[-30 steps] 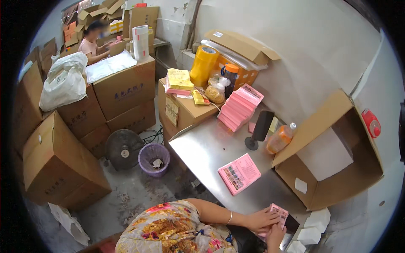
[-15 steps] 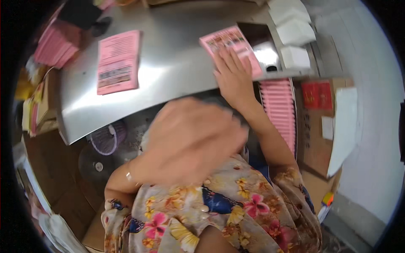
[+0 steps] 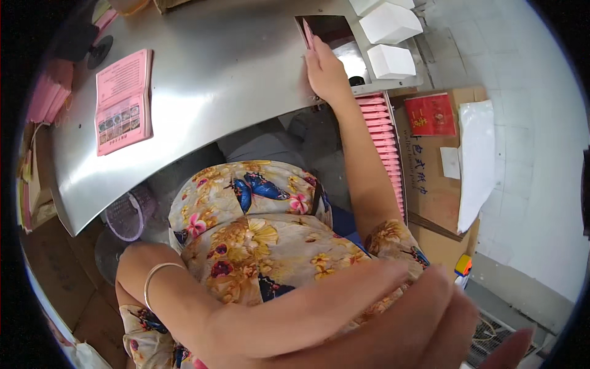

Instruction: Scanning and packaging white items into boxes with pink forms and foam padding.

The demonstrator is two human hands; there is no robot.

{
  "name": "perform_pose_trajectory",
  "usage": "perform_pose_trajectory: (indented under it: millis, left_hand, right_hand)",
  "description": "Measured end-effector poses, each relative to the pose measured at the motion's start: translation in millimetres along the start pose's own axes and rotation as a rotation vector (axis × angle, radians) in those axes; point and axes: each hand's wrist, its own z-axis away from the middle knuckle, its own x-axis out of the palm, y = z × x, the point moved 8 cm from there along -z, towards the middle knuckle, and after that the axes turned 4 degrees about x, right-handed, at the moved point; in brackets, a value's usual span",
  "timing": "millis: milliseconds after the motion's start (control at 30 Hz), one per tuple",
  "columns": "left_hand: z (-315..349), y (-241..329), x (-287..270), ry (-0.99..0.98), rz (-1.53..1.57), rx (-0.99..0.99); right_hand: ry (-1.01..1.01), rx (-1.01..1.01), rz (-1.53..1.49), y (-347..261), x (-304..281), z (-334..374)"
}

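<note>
Two bare hands show, and only one grip can be read. The right hand (image 3: 329,75) pinches a slim pink packet (image 3: 308,35) by its near end, thumb and fingers pressed together on it. The packet shows as a narrow, nearly edge-on strip, tilted, at the left edge of a dark glossy panel (image 3: 337,32) on the metal worktop (image 3: 203,74). Whether it touches the panel cannot be told.

The left hand (image 3: 393,329) looms blurred and close at the lower edge, fingers spread toward the right; whether it grasps anything cannot be told.

Well to the left on the worktop lies a printed pink stack (image 3: 125,101), flat, with its layers visible along the right side. Just beside the panel stand white blocks (image 3: 391,61), and below the worktop's edge a row of pink packets (image 3: 382,132) fills a long box, near the right forearm.

By its look, the held packet should be light and bendable, paper-like, perhaps smooth enough to slide and easily creased at the corners. A flat pinch across both broad faces, a little in from the edge, seems the safest hold; squeezing hard at one corner would likely buckle it.
</note>
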Motion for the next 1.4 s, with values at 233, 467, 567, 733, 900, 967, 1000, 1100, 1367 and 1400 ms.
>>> perform_pose_trajectory:
  millis: [233, 467, 567, 733, 900, 967, 1000, 1100, 1367, 1400]
  left_hand:
    - [-46, -64, 64, -0.080, -0.128, 0.038]
    - [18, -182, 8, -0.303, -0.438, -0.338]
    - [65, -256, -78, -0.038, -0.672, -0.500]
    - [136, -312, -154, -0.207, -0.902, -0.645]
    - [112, -305, -141, -0.240, -1.002, -0.478]
    - [80, -280, -116, -0.132, -0.949, -0.347]
    - [61, -262, -96, -0.020, -0.914, -0.245]
    - [35, -256, -10, -0.183, -0.592, -0.282]
    - [76, -275, 37, -0.324, -0.466, -0.315]
    - [69, -267, 27, -0.288, -0.608, -0.175]
  right_hand:
    - [0.363, -0.345, 0.195, -19, -84, 40]
    - [0.435, -0.304, 0.669, 19, -142, 17]
    - [0.346, -0.208, 0.735, 45, -151, 18]
    - [0.272, -0.128, 0.528, 43, -155, 10]
    - [0.299, -0.159, 0.587, 38, -149, 9]
    - [0.266, -0.131, 0.594, 33, -144, 10]
    - [0.260, -0.139, 0.595, 33, -143, 12]
    - [0.339, -0.429, 0.776, 27, -141, 11]
    - [0.505, -0.333, 0.350, 16, -165, 25]
    - [0.474, -0.494, 0.449, -6, -154, 41]
